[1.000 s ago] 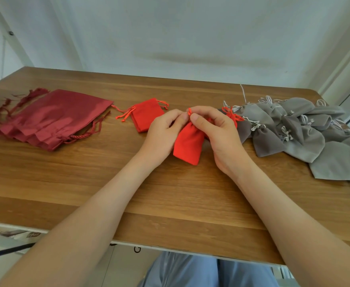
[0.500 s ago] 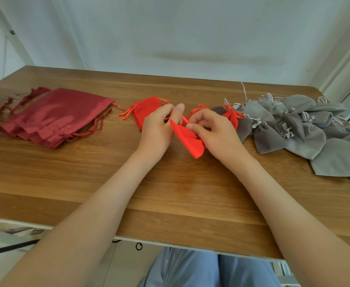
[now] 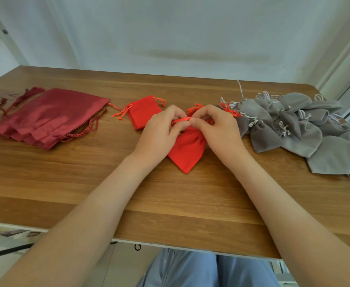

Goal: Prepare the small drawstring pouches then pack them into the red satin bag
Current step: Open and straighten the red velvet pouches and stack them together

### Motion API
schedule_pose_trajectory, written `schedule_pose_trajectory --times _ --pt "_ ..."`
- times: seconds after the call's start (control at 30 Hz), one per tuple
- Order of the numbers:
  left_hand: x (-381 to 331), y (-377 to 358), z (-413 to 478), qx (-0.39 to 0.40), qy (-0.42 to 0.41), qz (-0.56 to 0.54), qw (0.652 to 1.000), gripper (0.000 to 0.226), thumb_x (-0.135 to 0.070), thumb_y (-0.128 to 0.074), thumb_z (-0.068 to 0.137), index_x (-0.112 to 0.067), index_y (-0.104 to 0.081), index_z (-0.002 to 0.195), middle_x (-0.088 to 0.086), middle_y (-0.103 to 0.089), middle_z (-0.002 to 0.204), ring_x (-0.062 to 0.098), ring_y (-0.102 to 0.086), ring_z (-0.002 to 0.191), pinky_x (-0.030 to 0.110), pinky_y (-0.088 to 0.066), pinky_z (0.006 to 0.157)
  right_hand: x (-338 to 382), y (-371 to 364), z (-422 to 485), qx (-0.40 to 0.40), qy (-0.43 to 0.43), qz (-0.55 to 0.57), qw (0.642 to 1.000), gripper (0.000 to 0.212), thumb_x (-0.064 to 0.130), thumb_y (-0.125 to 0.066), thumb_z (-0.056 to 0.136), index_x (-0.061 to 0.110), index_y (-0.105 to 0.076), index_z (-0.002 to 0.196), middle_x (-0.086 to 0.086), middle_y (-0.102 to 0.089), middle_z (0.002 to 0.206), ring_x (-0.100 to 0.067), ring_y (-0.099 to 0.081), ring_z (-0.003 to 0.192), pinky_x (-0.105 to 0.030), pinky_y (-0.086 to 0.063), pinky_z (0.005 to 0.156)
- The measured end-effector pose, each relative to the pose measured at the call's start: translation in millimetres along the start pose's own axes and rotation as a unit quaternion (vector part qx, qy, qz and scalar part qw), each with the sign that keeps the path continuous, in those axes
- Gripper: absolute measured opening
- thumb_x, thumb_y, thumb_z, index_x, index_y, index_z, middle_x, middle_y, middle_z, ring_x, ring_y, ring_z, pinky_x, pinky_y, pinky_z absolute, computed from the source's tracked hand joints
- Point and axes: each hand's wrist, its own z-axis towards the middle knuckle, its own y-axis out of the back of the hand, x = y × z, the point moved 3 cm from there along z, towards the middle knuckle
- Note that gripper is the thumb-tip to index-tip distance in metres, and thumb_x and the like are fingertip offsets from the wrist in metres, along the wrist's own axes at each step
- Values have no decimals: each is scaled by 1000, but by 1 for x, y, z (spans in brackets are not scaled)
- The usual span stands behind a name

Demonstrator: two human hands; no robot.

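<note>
Red cloth pouch [image 3: 187, 151] droops limp at the middle of the desk [image 3: 87, 183] — left grip [image 3: 161, 129] and right grip [image 3: 217, 127] both pinch its drawstring [image 3: 181, 120] at the mouth. Probably light and floppy, so the cord is the surest hold — red satin bag [image 3: 51, 114] lies far left.

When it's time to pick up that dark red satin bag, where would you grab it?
Probably by the twisted cord loop at the near right corner of the satin bag, coming from the right: it lies free on the table, while the cloth lies flat in a fanned stack.
</note>
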Motion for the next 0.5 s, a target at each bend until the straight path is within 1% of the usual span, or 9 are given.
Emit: schedule_pose_trajectory --times 0.1,0.13,0.17,0.23,0.3,0.33,0.4,0.43,0.5 --pt "-4 2 -2 -23 -2 -20 1000 12 -16 -51 95 -8 -58 100 -8 -63 77 7 -61 78 16 -45 72 2 -3 -3 -6 -20 105 994 14 7 -67 83 18 -64 74 13 -62 65 1 -53 66 -19 -41 67" --pt "-5 2 -3 -28 1 -25 999 12 -17 -49 97 -8 -54 103 -9 -62 77 6 -61 77 17 -45 71 4 -4 -4 -3 -19 139 990 13 5 -66 84 14 -64 75 11 -64 68 -1 -55 67 -19 -42 67" --pt "-6 2 -3 -32 3 -28 999 11 -17 -46 98 -9 -51 103 -12 -61 76 4 -60 76 17 -45 70 5 -6 -5 1 -23 175 984 9 4 -65 85 9 -64 78 5 -65 71 -3 -57 68 -19 -43 68" --pt "-7 1 -3 -31 -8 -21 999 7 -18 -45 98 -12 -49 99 -14 -62 76 5 -60 76 22 -44 69 7 -6 -6 7 -50 240 969 4 2 -63 86 2 -63 83 -4 -63 73 -6 -57 67 -16 -44 64" --pt "-6 -1 -1 -21 -24 0 999 8 -19 -50 95 -13 -54 94 -6 -67 80 11 -62 77 27 -45 72 4 -5 -4 7 -79 275 958 6 2 -62 87 6 -62 82 -5 -59 72 -9 -53 64 -16 -42 58" --pt "-4 -2 -1 -17 -26 9 999 8 -20 -53 94 -13 -58 92 -6 -68 81 12 -62 77 31 -45 74 3 -5 -3 10 -86 283 955 8 3 -62 88 8 -61 82 -6 -58 72 -11 -52 64 -17 -42 57" --pt "-2 -3 -1 -14 -15 11 1000 8 -21 -57 91 -15 -63 89 -9 -67 81 11 -62 79 34 -45 78 1 -6 -3 18 -87 285 954 10 3 -61 88 10 -61 81 -7 -58 72 -13 -51 64 -20 -42 60" --pt "-1 -3 -1 -11 -5 -2 1000 9 -21 -57 89 -15 -64 88 -11 -67 80 8 -61 79 31 -45 78 1 -7 -4 20 -82 278 957 11 3 -61 88 10 -61 80 -6 -58 71 -13 -51 64 -20 -42 61" --pt "0 -3 -2 -1 15 -37 999 12 -20 -57 89 -14 -67 88 -16 -64 78 -2 -59 76 17 -43 75 0 -8 -4 17 -71 258 963 12 4 -61 89 12 -60 80 -6 -58 71 -15 -51 67 -23 -41 62"
